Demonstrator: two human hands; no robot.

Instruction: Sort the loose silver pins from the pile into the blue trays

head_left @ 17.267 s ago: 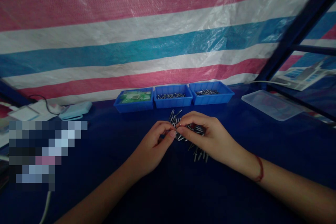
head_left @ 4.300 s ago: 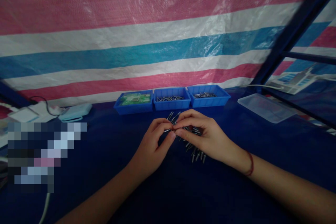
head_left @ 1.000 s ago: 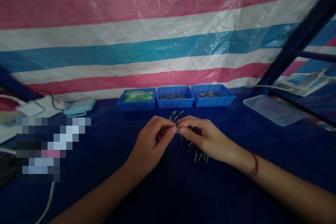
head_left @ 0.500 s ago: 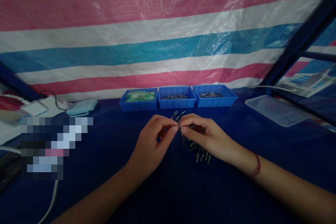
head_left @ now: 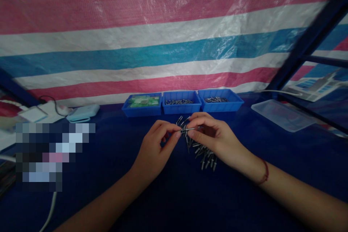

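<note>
Between my two hands a thin silver pop rivet [head_left: 187, 129] lies nearly level above the table. My left hand [head_left: 159, 145] pinches its left end between thumb and forefinger. At the right end, my right hand [head_left: 217, 136] has thumb and forefinger around the rivet, apparently closed lightly on it. Beneath and beside the right fingers is a loose pile of pop rivets [head_left: 208, 163], partly hidden by that hand; some stick out beyond the fingertips.
Three blue bins stand in a row at the back: a left bin [head_left: 143, 111] with green-and-clear packets, a middle bin [head_left: 181, 108] and right bin [head_left: 221, 107] with small metal pieces. A clear plastic lid [head_left: 285, 116] lies right; a light-blue case [head_left: 83, 113] lies left.
My fingertips have moved slightly apart, so more of the rivet shows between them. The right fingers have opened a little, and more of the pile is visible.
</note>
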